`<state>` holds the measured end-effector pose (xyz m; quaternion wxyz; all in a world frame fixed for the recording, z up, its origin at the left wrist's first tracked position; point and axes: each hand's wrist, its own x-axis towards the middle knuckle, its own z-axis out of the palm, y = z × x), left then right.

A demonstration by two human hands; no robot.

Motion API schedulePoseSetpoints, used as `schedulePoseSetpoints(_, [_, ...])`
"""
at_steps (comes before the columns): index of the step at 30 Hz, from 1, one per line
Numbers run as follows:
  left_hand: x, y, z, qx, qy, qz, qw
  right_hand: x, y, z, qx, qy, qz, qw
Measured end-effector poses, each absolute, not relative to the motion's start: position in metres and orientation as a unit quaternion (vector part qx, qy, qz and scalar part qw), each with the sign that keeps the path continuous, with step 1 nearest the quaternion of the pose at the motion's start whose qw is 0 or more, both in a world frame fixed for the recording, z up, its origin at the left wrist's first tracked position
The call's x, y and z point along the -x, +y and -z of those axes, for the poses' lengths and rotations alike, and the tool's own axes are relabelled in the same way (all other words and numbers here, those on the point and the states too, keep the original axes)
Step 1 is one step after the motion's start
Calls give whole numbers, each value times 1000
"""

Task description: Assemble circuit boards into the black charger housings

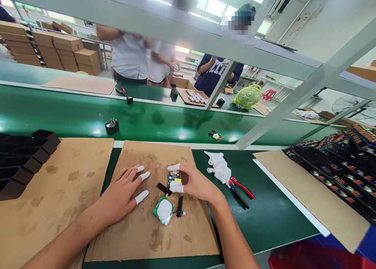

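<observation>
My right hand [196,182], with white finger cots, pinches a small green circuit board [173,179] with a yellow part, over a brown cardboard sheet [158,222]. My left hand [125,192] rests flat on the cardboard, fingers spread, holding nothing. Between the hands lies a small black piece [163,189]. Nearer me lie a green board with a white round disc [163,210] and a black stick-like part [180,206].
Red-handled cutters [240,188] and a white glove [219,167] lie right of my hand. Black trays [20,159] stand at the left, trays of circuit boards [337,163] at the right. A green conveyor belt [73,112] runs behind; people stand beyond it.
</observation>
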<state>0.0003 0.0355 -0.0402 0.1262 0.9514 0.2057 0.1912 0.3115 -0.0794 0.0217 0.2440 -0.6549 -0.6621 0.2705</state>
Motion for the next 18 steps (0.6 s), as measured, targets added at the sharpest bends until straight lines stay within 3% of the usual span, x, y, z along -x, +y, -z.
schedulePoseSetpoints(4, [0,35,40,-951,209,-187,130,-311,-80,-22,725,-609,-195,254])
schedulePoseSetpoints(10, [-1,34,39,-951,211,-183,132,-314,-82,-35,667,-671,-236,219])
schedulePoseSetpoints(18, [0,33,41,-950,206,-193,133,-305,-80,-31,728,-619,-207,210])
